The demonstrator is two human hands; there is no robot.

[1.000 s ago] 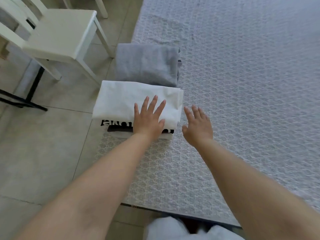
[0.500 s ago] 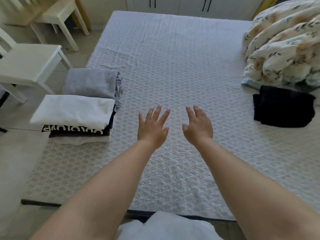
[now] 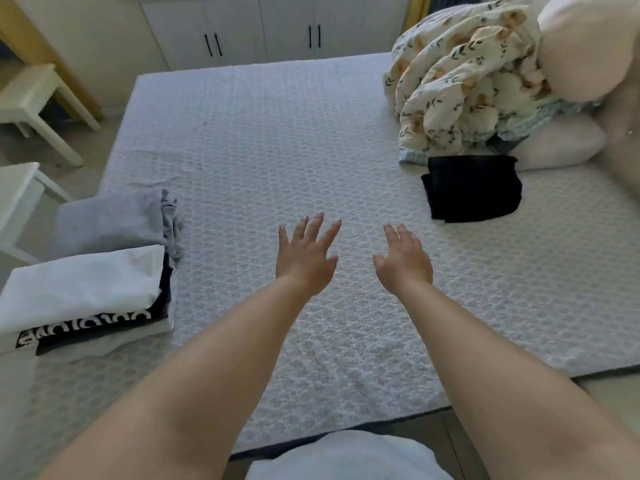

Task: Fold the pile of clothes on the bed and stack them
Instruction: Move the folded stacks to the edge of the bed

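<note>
The white folded garment (image 3: 79, 289) on top of the stack runs off the left edge, and it covers most of the black printed garment (image 3: 90, 329) beneath, whose lettering cannot be read (only a strip shows). The grey folded pile (image 3: 107, 221) behind is partly hidden by that stack. The pillows (image 3: 585, 53) and the white chair (image 3: 15, 199) are cut by the frame edges.

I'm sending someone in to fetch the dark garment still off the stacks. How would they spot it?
On the white quilted bed, look right, to the crumpled floral duvet. Just in front lies a black folded cloth, alone, the only dark item there.
</note>
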